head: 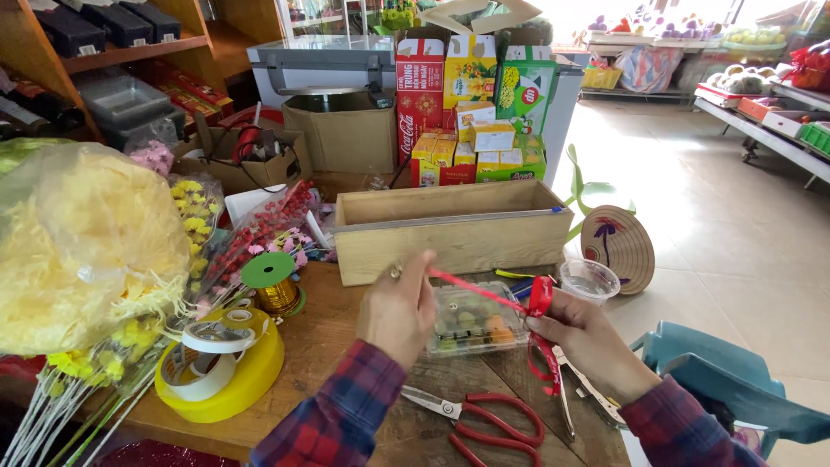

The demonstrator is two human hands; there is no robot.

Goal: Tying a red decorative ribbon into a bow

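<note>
My left hand (399, 307) pinches one end of a red ribbon (484, 294) and pulls it taut. My right hand (581, 337) grips the ribbon's other end, where it is looped into a bow shape, with loose tails hanging below. Under the stretched ribbon lies a clear plastic box (474, 322) filled with small round green and orange items, resting on the wooden table (337, 333). Red-handled scissors (484, 419) lie on the table near my wrists.
A long wooden crate (450, 232) stands just behind the box. Left are a yellow ribbon spool (226, 367), a gold spool with a green top (272, 281) and wrapped artificial flowers (86, 251). A clear cup (588, 278), a woven cone hat (618, 246) and a blue chair (735, 380) are right.
</note>
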